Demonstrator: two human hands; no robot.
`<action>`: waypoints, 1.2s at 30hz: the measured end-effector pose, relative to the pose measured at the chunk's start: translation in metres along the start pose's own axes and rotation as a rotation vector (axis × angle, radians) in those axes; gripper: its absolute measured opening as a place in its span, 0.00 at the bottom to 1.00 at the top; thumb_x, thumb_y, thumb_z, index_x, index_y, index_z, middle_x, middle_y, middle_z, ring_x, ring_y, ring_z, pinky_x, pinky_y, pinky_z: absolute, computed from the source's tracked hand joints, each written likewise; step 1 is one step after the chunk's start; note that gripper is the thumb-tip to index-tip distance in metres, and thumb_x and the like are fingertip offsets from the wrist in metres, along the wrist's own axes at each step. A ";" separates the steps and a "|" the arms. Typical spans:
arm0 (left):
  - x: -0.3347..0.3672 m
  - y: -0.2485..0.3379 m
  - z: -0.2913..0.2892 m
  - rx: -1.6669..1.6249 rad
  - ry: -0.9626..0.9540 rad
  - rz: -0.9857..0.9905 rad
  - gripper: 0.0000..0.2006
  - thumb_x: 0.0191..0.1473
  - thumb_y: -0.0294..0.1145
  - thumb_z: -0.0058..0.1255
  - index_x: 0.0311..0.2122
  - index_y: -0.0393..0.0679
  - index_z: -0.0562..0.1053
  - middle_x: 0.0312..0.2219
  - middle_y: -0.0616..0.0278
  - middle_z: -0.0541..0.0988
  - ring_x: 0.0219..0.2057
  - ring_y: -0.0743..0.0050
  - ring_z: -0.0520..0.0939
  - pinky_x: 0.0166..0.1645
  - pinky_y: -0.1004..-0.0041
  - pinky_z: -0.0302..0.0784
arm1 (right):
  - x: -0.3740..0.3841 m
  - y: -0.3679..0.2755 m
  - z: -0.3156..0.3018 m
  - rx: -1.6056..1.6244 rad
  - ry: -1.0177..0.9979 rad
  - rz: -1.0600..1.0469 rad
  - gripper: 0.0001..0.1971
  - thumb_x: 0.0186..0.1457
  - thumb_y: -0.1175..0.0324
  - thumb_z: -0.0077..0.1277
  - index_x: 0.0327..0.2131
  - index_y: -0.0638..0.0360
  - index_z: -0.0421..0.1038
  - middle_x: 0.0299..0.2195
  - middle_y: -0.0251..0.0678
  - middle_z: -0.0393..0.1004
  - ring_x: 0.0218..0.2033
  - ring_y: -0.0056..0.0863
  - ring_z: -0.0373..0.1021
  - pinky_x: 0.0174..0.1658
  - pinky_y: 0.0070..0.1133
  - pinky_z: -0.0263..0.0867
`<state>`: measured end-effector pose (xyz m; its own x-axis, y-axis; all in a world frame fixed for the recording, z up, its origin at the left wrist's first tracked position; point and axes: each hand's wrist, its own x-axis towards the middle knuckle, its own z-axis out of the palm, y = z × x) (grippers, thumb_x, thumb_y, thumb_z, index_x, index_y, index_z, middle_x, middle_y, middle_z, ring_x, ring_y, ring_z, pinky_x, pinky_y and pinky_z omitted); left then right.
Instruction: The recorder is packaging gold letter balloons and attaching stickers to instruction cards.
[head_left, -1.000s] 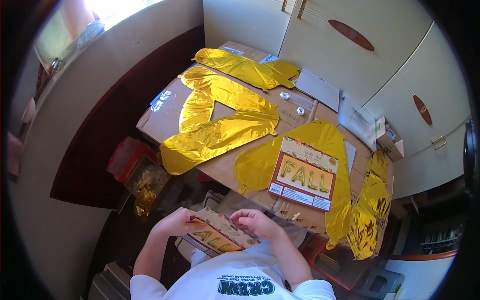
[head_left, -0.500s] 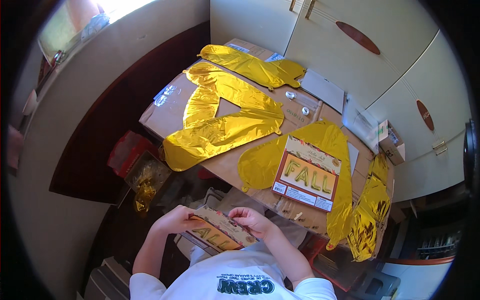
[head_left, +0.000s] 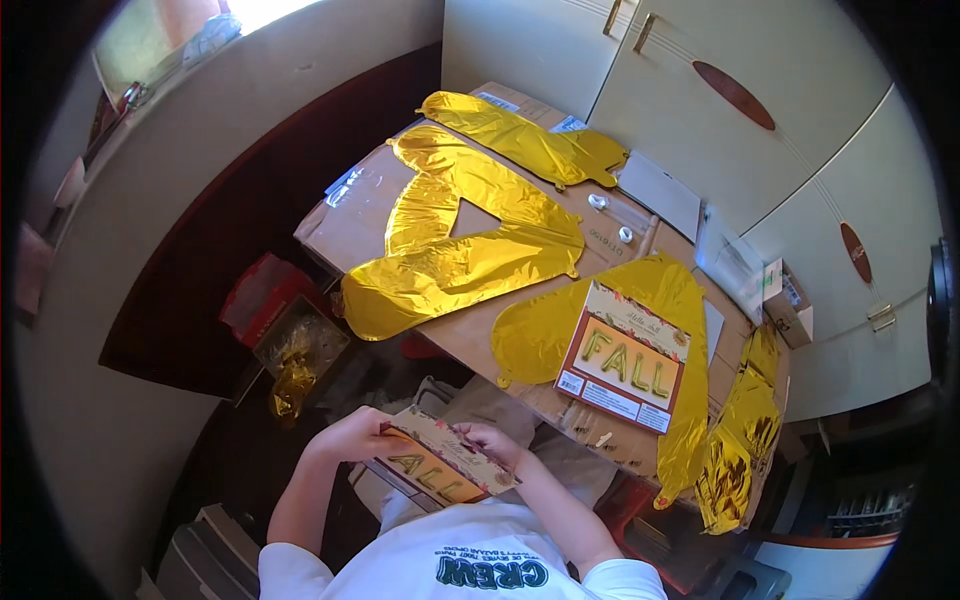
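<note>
Close to my shirt I hold a flat printed balloon packet, tilted, with gold letters on its front. My left hand grips its left edge, fingers partly hidden by it. At its upper right edge is my right hand, closed on the packet, with some fingers behind it. A similar packet lies face up on a flat gold foil balloon. Beyond it, a gold A-shaped foil balloon lies spread out, and a long gold foil balloon lies at the far edge.
Brown cardboard covers the table. A creased gold foil balloon hangs over its right end. Two small white pieces, a white sheet and a small box lie toward the cabinet. A container with crumpled gold foil stands lower left.
My right hand's fingers have slipped lower and partly behind the packet's upper edge. The packet's face has turned slightly more into view. The table's things appear shifted rightward as the view moved.
</note>
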<state>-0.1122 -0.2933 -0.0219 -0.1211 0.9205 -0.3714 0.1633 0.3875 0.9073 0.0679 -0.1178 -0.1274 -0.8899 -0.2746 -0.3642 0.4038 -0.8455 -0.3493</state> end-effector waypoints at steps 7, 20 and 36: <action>-0.024 -0.005 -0.008 -0.005 0.024 0.130 0.12 0.47 0.27 0.55 0.39 0.37 0.74 0.27 0.58 0.79 0.26 0.81 0.76 0.32 0.77 0.72 | -0.001 0.003 -0.007 -0.145 0.099 -0.026 0.10 0.56 0.69 0.40 0.38 0.63 0.66 0.32 0.33 0.69 0.33 0.21 0.66 0.37 0.18 0.64; -0.068 0.009 0.001 0.114 0.054 0.195 0.08 0.47 0.25 0.54 0.35 0.39 0.76 0.29 0.61 0.79 0.30 0.74 0.80 0.35 0.77 0.73 | 0.134 -0.041 0.120 -0.229 0.232 0.044 0.37 0.59 0.51 0.33 0.61 0.56 0.25 0.63 0.40 0.20 0.64 0.32 0.27 0.63 0.31 0.24; 0.015 0.065 0.010 -0.274 -0.012 -0.085 0.12 0.50 0.27 0.53 0.40 0.34 0.73 0.31 0.66 0.78 0.31 0.87 0.74 0.37 0.81 0.71 | -0.104 -0.075 0.126 -1.855 0.676 -1.043 0.08 0.42 0.74 0.54 0.30 0.57 0.70 0.26 0.35 0.72 0.25 0.32 0.70 0.30 0.24 0.67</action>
<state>-0.0931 -0.2542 0.0297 -0.1110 0.8864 -0.4495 -0.1181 0.4373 0.8915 0.1035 -0.0837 0.0457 -0.8395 0.3404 0.4236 0.0323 0.8095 -0.5863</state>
